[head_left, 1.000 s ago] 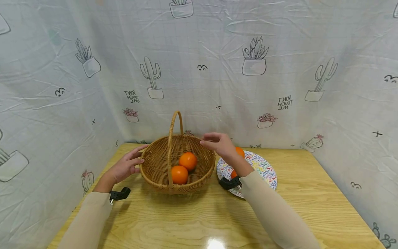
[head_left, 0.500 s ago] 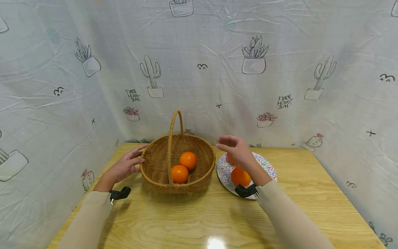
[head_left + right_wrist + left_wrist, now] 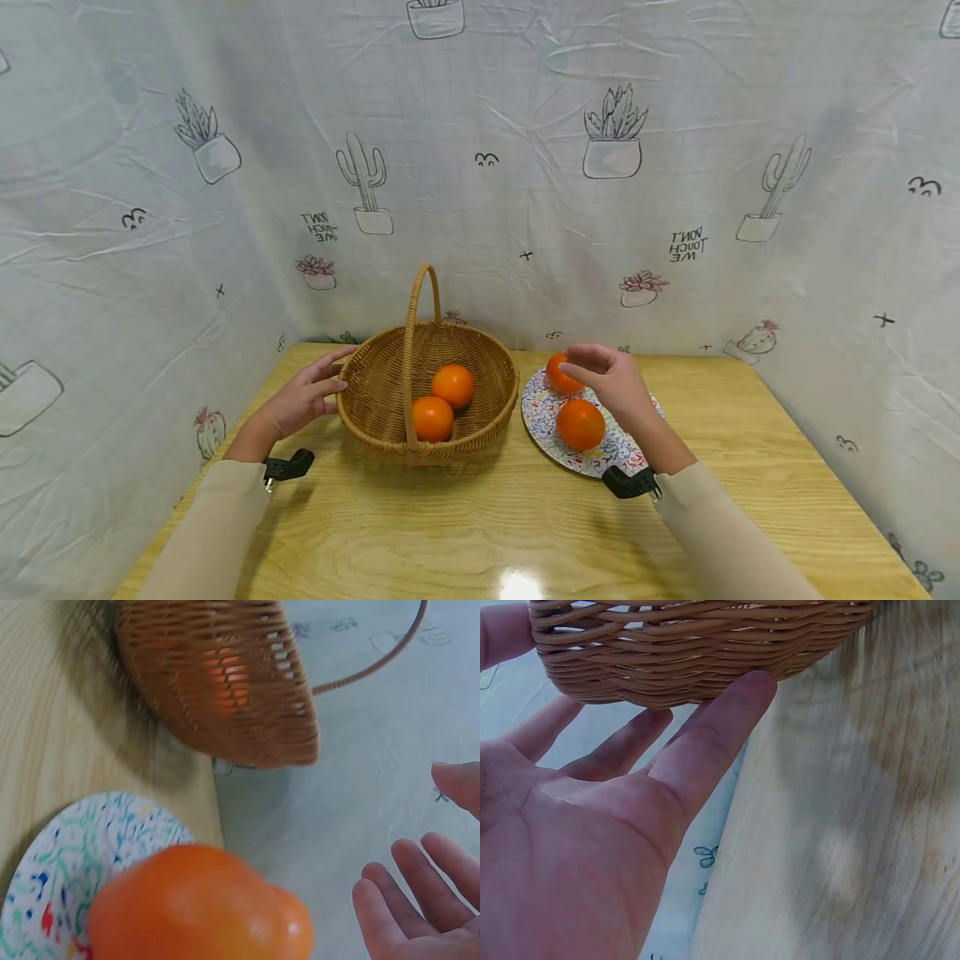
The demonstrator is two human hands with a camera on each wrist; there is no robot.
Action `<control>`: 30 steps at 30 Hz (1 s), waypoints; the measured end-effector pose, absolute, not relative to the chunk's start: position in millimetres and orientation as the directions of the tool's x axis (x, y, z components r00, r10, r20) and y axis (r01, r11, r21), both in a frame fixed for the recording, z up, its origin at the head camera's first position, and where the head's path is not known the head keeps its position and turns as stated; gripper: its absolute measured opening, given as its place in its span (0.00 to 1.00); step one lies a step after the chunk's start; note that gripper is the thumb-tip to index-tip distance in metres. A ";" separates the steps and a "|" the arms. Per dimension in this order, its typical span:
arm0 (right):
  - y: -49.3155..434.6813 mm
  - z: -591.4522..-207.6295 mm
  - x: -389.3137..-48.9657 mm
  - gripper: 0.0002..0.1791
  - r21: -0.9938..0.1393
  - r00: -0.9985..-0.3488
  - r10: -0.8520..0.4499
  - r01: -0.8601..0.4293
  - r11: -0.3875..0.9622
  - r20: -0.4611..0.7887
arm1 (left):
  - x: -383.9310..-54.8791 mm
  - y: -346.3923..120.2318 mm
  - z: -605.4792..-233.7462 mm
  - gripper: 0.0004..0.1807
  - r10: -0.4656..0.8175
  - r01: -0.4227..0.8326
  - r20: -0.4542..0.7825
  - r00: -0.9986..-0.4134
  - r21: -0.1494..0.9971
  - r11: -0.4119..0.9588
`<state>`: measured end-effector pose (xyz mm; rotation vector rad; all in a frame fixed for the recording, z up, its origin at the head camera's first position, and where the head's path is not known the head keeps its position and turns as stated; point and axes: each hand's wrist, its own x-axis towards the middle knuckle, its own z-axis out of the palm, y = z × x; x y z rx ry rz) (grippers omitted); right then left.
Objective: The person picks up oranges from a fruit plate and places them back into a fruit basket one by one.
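Observation:
A wicker basket with a tall arched handle stands at the back of the table, left of centre. Inside it two oranges lie touching, one farther back and one nearer. My left hand touches the basket's left side, its extended fingers against the weave in the left wrist view. To the right, a speckled plate carries a front orange and a rear orange. Above the plate's right part hovers my right hand, fingers loosely bent and holding nothing; it partly covers the rear orange.
A wooden table lies under everything. Behind it and along both sides hangs a pale curtain printed with cacti. A black wrist strap is on the left wrist, another strap on the right.
My right hand has moved right and slightly down, from the basket's right rim to above the plate, uncovering the front orange. The left hand and the basket have stayed in place.

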<state>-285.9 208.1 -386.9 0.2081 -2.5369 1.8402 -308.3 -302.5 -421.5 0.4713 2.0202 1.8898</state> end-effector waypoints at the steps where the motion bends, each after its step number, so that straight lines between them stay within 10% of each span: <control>1: 210.2 -388.8 -284.9 0.31 -0.945 -0.991 -0.103 -0.112 0.307 0.084 | -308.6 -302.7 -421.6 0.38 0.457 0.014 -0.018 -0.889 0.998 0.065; 30: 236.0 -453.3 -268.1 0.37 -0.897 -0.993 -0.117 -0.046 0.439 -0.007 | -317.4 -304.0 -419.6 0.39 0.462 0.022 -0.031 -0.886 0.994 0.110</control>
